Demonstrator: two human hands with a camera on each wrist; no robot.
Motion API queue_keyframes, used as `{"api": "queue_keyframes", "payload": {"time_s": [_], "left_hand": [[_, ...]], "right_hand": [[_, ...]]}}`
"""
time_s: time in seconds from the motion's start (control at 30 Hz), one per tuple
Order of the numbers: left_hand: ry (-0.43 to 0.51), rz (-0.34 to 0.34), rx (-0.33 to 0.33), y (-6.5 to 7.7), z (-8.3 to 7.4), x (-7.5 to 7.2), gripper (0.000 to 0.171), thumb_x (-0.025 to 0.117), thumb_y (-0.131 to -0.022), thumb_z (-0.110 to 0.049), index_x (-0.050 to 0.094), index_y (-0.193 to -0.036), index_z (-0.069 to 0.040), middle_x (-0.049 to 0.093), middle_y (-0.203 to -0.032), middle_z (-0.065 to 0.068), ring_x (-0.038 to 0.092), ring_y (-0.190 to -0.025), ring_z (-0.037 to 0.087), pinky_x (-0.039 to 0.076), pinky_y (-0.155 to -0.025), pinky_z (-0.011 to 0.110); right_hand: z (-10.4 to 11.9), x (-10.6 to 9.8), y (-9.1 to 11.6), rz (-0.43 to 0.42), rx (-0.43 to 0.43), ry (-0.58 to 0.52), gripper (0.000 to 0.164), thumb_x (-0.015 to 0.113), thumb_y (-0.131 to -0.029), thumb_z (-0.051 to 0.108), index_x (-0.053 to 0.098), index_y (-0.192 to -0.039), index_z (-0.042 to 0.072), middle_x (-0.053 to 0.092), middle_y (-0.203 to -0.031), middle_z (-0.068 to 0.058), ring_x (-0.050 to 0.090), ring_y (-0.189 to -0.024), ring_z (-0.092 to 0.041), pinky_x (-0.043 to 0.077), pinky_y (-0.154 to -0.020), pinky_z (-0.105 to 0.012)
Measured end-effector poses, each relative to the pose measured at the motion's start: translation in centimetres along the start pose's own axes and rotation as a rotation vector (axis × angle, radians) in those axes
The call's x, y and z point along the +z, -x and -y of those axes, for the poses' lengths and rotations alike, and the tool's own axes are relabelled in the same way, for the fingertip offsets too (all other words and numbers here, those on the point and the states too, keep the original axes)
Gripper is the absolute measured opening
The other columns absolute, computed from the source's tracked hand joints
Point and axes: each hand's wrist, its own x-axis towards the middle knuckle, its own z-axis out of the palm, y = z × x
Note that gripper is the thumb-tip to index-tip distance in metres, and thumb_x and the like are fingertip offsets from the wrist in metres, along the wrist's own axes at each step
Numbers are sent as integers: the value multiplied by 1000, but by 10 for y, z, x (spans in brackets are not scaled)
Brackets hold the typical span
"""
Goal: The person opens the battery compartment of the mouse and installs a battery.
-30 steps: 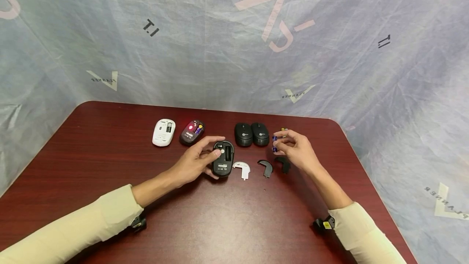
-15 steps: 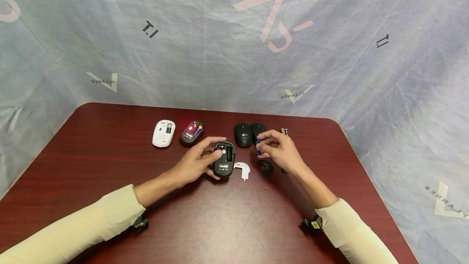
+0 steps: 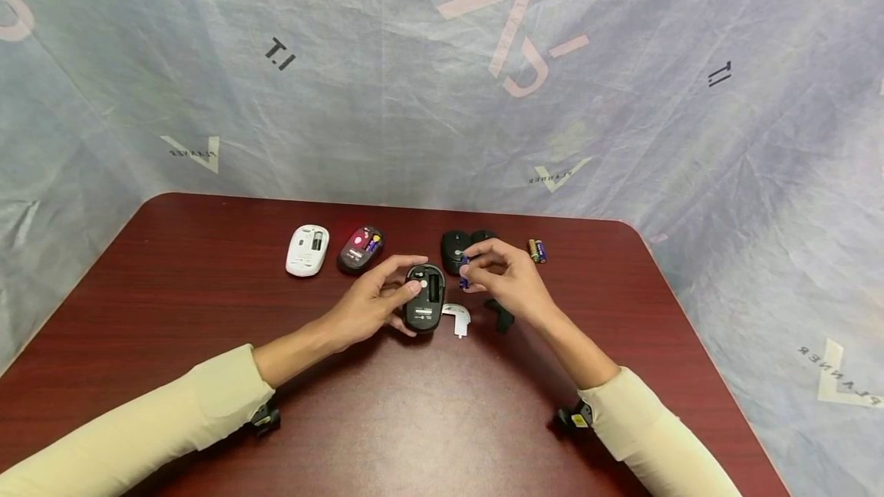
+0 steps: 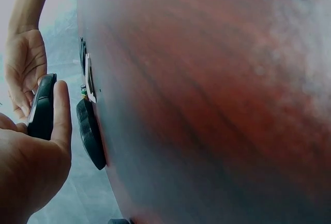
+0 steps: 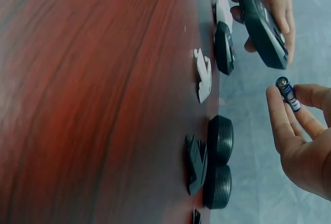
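My left hand (image 3: 369,301) grips a black computer mouse (image 3: 423,317) with its underside turned up, thumb across the face. The mouse's battery slot is uncovered and dark inside. In the right wrist view the mouse (image 5: 261,30) is held up off the table. Between thumb and fingers my right hand (image 3: 514,282) pinches a blue battery (image 3: 464,271), just right of the mouse. One metal end of this battery (image 5: 288,93) shows in the right wrist view. A white battery cover (image 3: 458,318) lies below, between the hands; a black cover (image 3: 500,317) is partly hidden under the right hand.
At the back left lie an upturned white mouse (image 3: 308,250) and an upturned dark mouse (image 3: 361,250) with a red glow, both with batteries in their slots. Two black mice (image 3: 454,250) stand behind the right hand. Two batteries (image 3: 536,251) lie farther right on the table.
My right hand has moved left with the blue battery, from beside the loose batteries to close by the held mouse. The left hand has barely moved.
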Motion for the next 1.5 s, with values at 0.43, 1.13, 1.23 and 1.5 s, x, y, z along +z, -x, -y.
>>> {"api": "queue_keyframes", "payload": {"time_s": [0.43, 1.13, 1.23, 1.5], "left_hand": [[7, -3, -13, 0, -1, 3, 49, 55, -118, -3, 48, -167, -7, 61, -148, 36, 79, -101, 25, 74, -73, 50], [9, 9, -9, -3, -2, 4, 49, 56, -119, -7, 47, -167, -6, 62, -148, 36, 80, -102, 25, 74, -73, 50], [13, 5, -13, -2, -1, 3, 49, 56, -119, -7, 47, -167, -6, 62, -148, 36, 80, -101, 25, 74, -73, 51], [-7, -8, -20, -2, 0, 5, 49, 58, -118, -8, 49, -166, -9, 63, -145, 34, 79, -100, 24, 74, -72, 49]], "right_hand": [[13, 16, -1, 6, -51, -86, 34, 78, -106, 2, 68, -136, -8, 78, -117, -29, 84, -95, -22, 71, -94, -59], [13, 28, -1, -11, -115, 128, 23, 90, -98, 11, 81, -119, 9, 83, -106, -15, 77, -88, -19, 66, -77, -27], [11, 29, 0, 4, -116, 188, 21, 91, -96, 14, 84, -116, 12, 79, -110, -13, 77, -93, -21, 66, -79, -25], [9, 33, 3, 71, 13, 42, 16, 74, -110, 16, 75, -121, 5, 75, -126, -15, 79, -108, -22, 72, -95, -46]]}}
